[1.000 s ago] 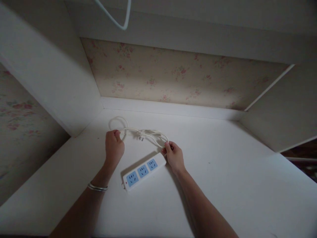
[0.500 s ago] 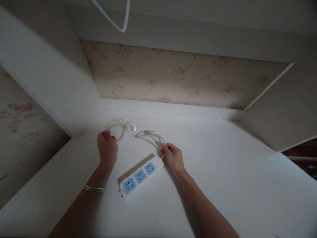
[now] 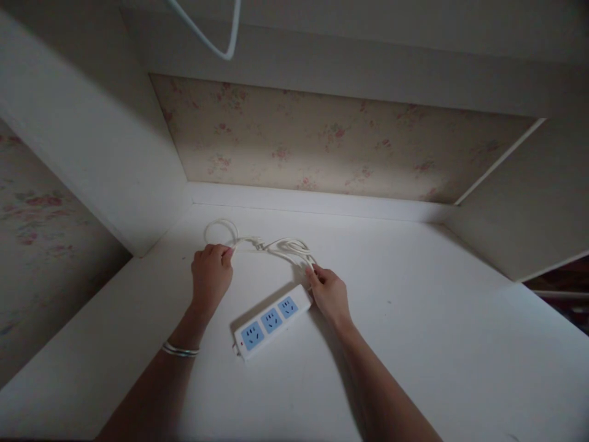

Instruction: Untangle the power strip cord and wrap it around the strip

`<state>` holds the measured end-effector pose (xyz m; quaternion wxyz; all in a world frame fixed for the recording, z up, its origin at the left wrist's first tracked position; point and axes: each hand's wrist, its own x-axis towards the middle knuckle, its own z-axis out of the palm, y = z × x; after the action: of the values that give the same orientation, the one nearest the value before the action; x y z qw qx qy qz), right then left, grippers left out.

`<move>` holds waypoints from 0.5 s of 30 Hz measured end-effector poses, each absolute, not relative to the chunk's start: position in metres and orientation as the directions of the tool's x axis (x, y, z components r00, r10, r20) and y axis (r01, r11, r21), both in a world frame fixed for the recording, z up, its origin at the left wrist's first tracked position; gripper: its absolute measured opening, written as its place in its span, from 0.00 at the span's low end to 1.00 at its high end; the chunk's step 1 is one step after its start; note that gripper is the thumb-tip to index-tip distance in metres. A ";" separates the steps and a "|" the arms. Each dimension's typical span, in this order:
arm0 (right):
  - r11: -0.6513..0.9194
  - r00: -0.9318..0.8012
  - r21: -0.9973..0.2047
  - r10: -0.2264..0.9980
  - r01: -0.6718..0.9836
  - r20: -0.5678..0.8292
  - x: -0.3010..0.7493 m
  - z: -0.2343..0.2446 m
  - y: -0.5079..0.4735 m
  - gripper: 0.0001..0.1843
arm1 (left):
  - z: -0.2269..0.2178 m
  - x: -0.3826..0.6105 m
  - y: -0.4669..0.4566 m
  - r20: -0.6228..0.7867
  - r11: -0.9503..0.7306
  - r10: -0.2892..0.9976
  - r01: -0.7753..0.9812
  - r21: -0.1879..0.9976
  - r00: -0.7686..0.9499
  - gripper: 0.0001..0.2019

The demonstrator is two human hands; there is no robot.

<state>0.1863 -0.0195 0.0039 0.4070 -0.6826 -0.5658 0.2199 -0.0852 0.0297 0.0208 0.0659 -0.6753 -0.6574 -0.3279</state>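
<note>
A white power strip (image 3: 271, 321) with three blue sockets lies on the white desk top (image 3: 414, 344). Its white cord (image 3: 257, 244) runs in loops behind it toward the back wall. My left hand (image 3: 210, 276), with a thin bracelet on the wrist, is closed on the cord's left loop. My right hand (image 3: 327, 293) pinches the cord's right loops just beyond the strip's far end. The plug is hard to make out among the loops.
The desk sits in a white alcove with floral wallpaper (image 3: 331, 141) at the back. A white side panel (image 3: 101, 147) rises on the left and another (image 3: 529, 202) on the right. A white cable loop (image 3: 216, 43) hangs from above.
My left hand has moved right, drawing the cord's left loop in toward the right loops. The power strip has shifted a little to the right. My right hand keeps its pinch.
</note>
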 end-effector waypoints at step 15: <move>0.133 -0.120 -0.850 0.989 0.510 0.083 0.165 0.016 -0.044 0.28 | 0.043 -0.066 -0.001 0.009 -0.326 0.910 0.704 0.631 0.414 0.18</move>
<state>0.1655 -0.0444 0.0164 0.3510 -0.5628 -0.6660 0.3413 -0.0657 -0.0006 0.0431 -0.2792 -0.7931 -0.5089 -0.1848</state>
